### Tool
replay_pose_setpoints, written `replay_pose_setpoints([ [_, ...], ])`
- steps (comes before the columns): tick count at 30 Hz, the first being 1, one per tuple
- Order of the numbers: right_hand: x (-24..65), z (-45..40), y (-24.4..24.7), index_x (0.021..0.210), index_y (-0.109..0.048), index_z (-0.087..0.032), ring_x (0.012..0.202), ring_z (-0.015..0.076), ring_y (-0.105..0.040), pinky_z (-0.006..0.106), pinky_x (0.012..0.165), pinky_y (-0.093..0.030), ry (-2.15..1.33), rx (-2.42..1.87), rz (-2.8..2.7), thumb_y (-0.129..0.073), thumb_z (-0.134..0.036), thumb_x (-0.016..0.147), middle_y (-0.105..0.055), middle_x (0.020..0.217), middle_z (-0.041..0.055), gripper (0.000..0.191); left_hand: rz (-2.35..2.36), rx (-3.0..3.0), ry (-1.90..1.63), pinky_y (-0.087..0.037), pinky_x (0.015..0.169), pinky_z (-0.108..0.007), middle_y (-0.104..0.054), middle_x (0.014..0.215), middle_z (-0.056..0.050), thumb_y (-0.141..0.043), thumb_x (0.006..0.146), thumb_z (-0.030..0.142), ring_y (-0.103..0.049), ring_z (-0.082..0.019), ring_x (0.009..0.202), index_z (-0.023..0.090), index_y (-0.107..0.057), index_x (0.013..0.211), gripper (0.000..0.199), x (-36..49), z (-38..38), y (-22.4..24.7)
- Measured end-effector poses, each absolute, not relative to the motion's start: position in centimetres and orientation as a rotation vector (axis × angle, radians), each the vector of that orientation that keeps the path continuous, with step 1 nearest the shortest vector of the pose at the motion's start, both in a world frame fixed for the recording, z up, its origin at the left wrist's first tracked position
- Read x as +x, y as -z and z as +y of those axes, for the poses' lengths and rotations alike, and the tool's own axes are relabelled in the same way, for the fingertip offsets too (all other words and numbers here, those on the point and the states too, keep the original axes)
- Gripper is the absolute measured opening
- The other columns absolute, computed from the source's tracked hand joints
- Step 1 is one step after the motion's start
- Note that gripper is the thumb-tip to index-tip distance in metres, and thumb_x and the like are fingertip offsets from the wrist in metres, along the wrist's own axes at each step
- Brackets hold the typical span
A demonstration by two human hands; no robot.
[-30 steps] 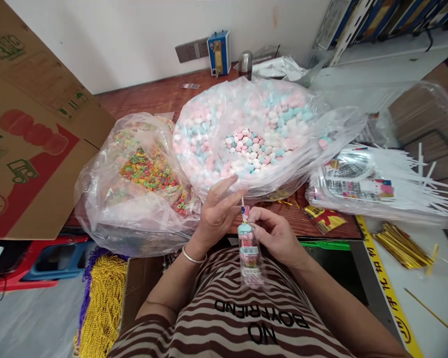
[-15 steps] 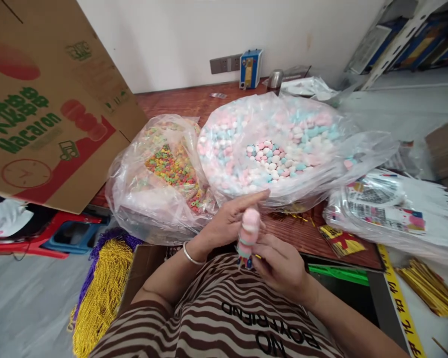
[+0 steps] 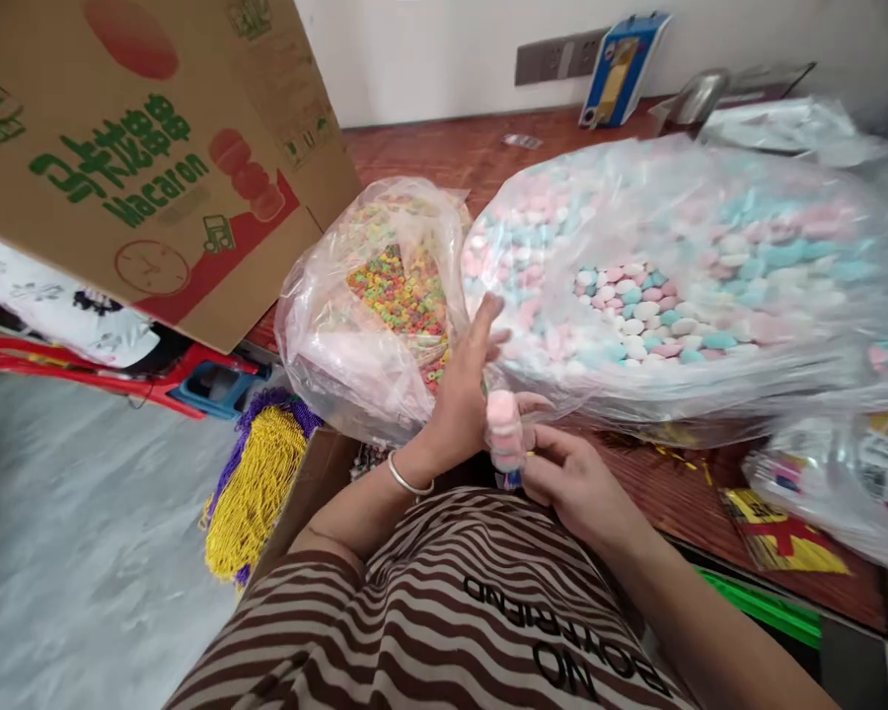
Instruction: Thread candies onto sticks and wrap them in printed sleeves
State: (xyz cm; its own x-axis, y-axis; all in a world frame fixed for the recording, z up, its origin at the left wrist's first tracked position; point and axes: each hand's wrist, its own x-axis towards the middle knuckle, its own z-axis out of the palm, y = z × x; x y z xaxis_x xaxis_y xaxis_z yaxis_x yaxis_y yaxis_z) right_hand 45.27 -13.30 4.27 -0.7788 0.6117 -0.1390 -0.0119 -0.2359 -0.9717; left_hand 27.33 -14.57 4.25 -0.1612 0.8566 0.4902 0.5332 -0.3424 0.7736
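Observation:
Between my hands is a small clear packet of pink and pale candies (image 3: 504,429), held upright in front of my body. Its rounded pink end points up, and a blue printed part shows at the bottom. My left hand (image 3: 459,390) is against the packet's left side, some fingers stretched up and away, others partly hidden behind it. Thumb and fingers of my right hand (image 3: 581,483) pinch its lower right side; a tiny yellow bit shows there. Beyond lie a large clear bag of pink, white and blue candies (image 3: 636,316) and a bag of colourful small rings (image 3: 400,286).
A Macaron carton (image 3: 163,158) stands at the left, above a red and blue stool (image 3: 214,385). Gold bead strings (image 3: 259,493) hang beside an open box. Printed plastic bags (image 3: 844,473) and a gold-and-red packet (image 3: 784,532) lie at the table's right.
My view has turned so the scene sits further right and nearer. The fingers of my left hand have lifted and spread from over the packet; my right hand still pinches its lower part.

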Motion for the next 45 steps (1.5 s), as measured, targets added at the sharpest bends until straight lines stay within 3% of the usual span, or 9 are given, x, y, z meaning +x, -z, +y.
replay_pose_setpoints([
  [6, 37.8, -15.6, -3.4, 0.079, -0.061, -0.021, 0.068, 0.0139, -0.052, 0.027, 0.064, -0.043, -1.712, -0.581, -1.788, -0.064, -0.027, 0.090, -0.059, 0.074, -0.0012, 0.013, 1.093, 1.303, -1.059, -0.048, 0.110, -0.047, -0.054, 0.151, -0.019, -0.066, 0.089, 0.059, -0.059, -0.034, 0.132, 0.021, -0.047, 0.153, 0.077, 20.8, -22.1, -7.5],
  [9, 32.5, -18.2, -2.1, 0.097, -0.068, -0.021, 0.084, 0.0189, -0.063, 0.032, 0.080, -0.050, -1.649, -0.254, -2.092, -0.053, -0.023, 0.096, -0.071, 0.095, 0.0039, 0.015, 1.418, 1.325, -0.974, -0.048, 0.108, -0.047, -0.063, 0.142, -0.016, -0.081, 0.075, 0.057, -0.061, -0.035, 0.129, 0.020, -0.055, 0.147, 0.084, 16.8, -28.1, -9.0],
  [13, 27.8, -20.6, 0.5, 0.116, -0.065, -0.013, 0.107, 0.0255, -0.065, 0.035, 0.093, -0.048, -1.309, 0.009, -2.848, -0.043, -0.018, 0.101, -0.069, 0.121, 0.0155, 0.027, 1.915, 1.319, -0.536, -0.040, 0.117, -0.046, -0.062, 0.144, -0.013, -0.074, 0.084, 0.045, -0.054, -0.032, 0.137, 0.020, -0.064, 0.137, 0.060, 14.0, -34.8, -7.6],
  [19, 32.3, -16.9, 0.3, 0.098, -0.073, -0.014, 0.094, 0.0241, -0.070, 0.031, 0.084, -0.050, -1.213, 0.000, -3.063, -0.058, -0.019, 0.095, -0.075, 0.104, 0.0132, 0.016, 2.460, 1.035, 0.141, -0.050, 0.102, -0.045, -0.072, 0.123, -0.018, -0.068, 0.084, 0.031, -0.066, -0.035, 0.119, 0.016, -0.072, 0.113, 0.033, 15.1, -35.7, -3.6],
  [23, 41.4, -12.4, -3.7, 0.101, -0.075, -0.017, 0.086, 0.0173, -0.070, 0.025, 0.079, -0.050, -1.508, 0.003, -2.838, -0.062, -0.020, 0.093, -0.077, 0.096, 0.0057, 0.015, 1.779, 1.336, -0.251, -0.054, 0.090, -0.033, -0.077, 0.109, -0.007, -0.064, 0.090, 0.041, -0.071, -0.024, 0.100, 0.021, -0.074, 0.108, 0.028, 17.3, -29.2, -5.2],
  [28, 55.8, -8.6, -10.3, 0.103, -0.074, -0.019, 0.084, 0.0139, -0.070, 0.024, 0.076, -0.051, -1.416, -0.664, -2.342, -0.058, -0.030, 0.098, -0.076, 0.094, 0.0032, 0.020, 0.928, 1.621, -0.367, -0.052, 0.074, -0.024, -0.075, 0.092, -0.005, -0.077, 0.083, 0.046, -0.068, -0.017, 0.080, 0.022, -0.077, 0.106, 0.033, 22.3, -20.0, -7.4],
  [32, 65.7, -5.0, -12.1, 0.094, -0.074, -0.021, 0.070, 0.0147, -0.064, 0.026, 0.066, -0.047, -0.842, -1.373, -2.084, -0.058, -0.043, 0.097, -0.072, 0.078, 0.0005, 0.028, 0.723, 1.716, -0.343, -0.052, 0.083, -0.027, -0.074, 0.103, -0.006, -0.081, 0.080, 0.048, -0.068, -0.019, 0.091, 0.025, -0.073, 0.117, 0.044, 26.4, -15.5, -7.0],
  [36, 70.2, -0.3, -10.5, 0.089, -0.075, -0.019, 0.077, 0.0181, -0.065, 0.028, 0.066, -0.041, -0.345, -2.099, -2.083, -0.059, -0.028, 0.092, -0.075, 0.085, 0.0048, 0.018, 0.684, 1.747, -0.330, -0.052, 0.092, -0.029, -0.073, 0.113, -0.006, -0.081, 0.080, 0.046, -0.067, -0.021, 0.103, 0.029, -0.069, 0.126, 0.051, 28.5, -13.8, -6.4],
  [45, 69.5, 3.5, -5.6, 0.092, -0.073, -0.020, 0.081, 0.0206, -0.064, 0.027, 0.062, -0.032, -0.522, -2.137, -2.589, -0.073, -0.027, 0.079, -0.075, 0.091, 0.0058, 0.015, 0.835, 1.642, -0.327, -0.053, 0.093, -0.032, -0.070, 0.123, -0.008, -0.075, 0.083, 0.056, -0.067, -0.022, 0.103, 0.033, -0.068, 0.131, 0.054, 28.2, -13.8, -5.2],
])
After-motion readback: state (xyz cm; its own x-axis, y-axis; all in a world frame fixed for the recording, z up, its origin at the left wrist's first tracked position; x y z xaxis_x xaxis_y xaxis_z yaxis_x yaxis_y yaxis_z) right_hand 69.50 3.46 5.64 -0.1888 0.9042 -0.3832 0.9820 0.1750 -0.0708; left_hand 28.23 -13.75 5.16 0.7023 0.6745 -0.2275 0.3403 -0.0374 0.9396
